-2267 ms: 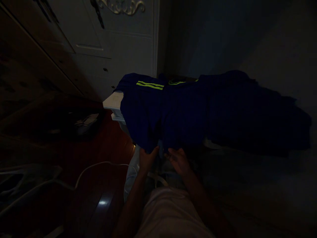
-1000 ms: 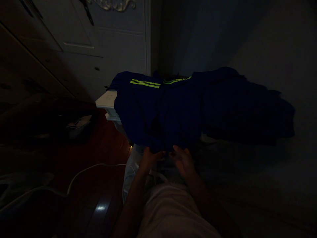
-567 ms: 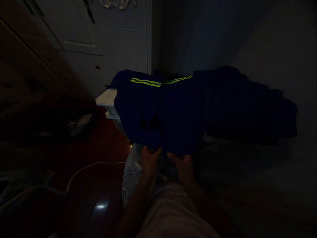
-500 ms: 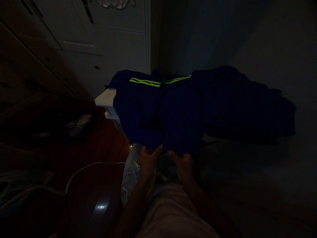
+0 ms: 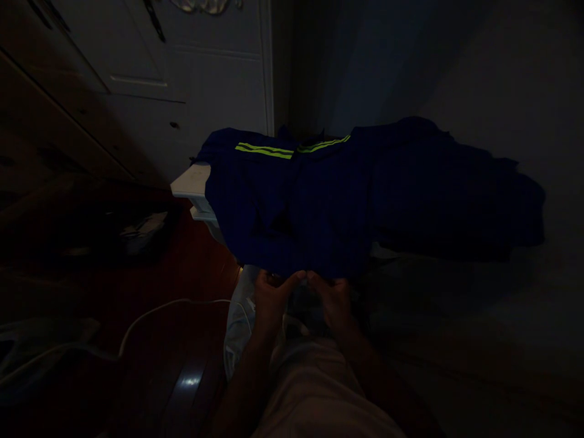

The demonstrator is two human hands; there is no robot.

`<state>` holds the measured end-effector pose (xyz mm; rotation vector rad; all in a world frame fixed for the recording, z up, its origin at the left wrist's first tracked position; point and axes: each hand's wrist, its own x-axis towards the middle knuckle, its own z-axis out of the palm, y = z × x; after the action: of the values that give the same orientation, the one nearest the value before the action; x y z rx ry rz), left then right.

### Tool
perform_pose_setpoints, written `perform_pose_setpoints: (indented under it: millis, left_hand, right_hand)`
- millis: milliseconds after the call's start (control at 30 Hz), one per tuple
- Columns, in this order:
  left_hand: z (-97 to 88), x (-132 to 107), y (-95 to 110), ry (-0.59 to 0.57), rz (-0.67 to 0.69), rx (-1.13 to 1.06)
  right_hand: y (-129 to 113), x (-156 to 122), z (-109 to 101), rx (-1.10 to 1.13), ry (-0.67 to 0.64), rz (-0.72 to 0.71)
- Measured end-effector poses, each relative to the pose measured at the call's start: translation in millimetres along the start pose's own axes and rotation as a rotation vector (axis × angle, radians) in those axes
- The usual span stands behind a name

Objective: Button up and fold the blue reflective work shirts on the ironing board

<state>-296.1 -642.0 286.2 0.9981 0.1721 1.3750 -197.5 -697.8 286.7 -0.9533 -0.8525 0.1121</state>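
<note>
A dark blue garment (image 5: 328,201) with neon yellow-green stripes near its far edge lies draped over a white board (image 5: 190,181) in a very dark room. My left hand (image 5: 270,299) and my right hand (image 5: 334,300) are side by side at the garment's near hem, fingers curled and pinching the cloth. The thumbs nearly touch. The right part of the garment runs off into shadow.
A white cabinet (image 5: 191,73) with drawers stands behind the board at the upper left. A white cord (image 5: 150,316) curves over the reddish wooden floor (image 5: 182,371) at the lower left. Pale cloth (image 5: 237,322) hangs below the board. A dim wall is at the right.
My two hands have drawn closer together along the near hem, and the hem has been gathered toward me. The garment's folds near the middle have shifted a little.
</note>
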Motion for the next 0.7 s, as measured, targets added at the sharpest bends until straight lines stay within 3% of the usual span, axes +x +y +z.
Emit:
perform_pose_setpoints:
  millis: [133, 233, 300, 400, 533, 700]
  left_hand:
    - [-1.0, 0.5, 1.4, 0.052, 0.001, 0.006]
    - [-1.1, -0.6, 2.3, 0.092, 0.024, -0.008]
    - [-0.1, -2.2, 3.0, 0.077, 0.029, -0.012]
    - [2.5, -4.7, 4.0, 0.052, 0.040, -0.047]
    - [4.6, -6.8, 4.9, 0.050, 0.038, -0.064]
    - [1.9, -5.5, 5.9, 0.061, 0.024, -0.061]
  right_hand:
    - [-3.5, 1.0, -1.3, -0.078, -0.052, 0.037]
    - [-13.3, -1.5, -12.0, -0.336, -0.265, 0.009]
    - [-25.3, -7.1, -21.5, -0.505, -0.366, -0.119]
    - [-47.5, -16.9, -30.1, -0.578, -0.386, -0.464]
    - [-65.5, -14.5, -22.2, -0.653, -0.412, -0.867]
    - [-59.7, 9.6, -9.1, -0.733, -0.471, -0.962]
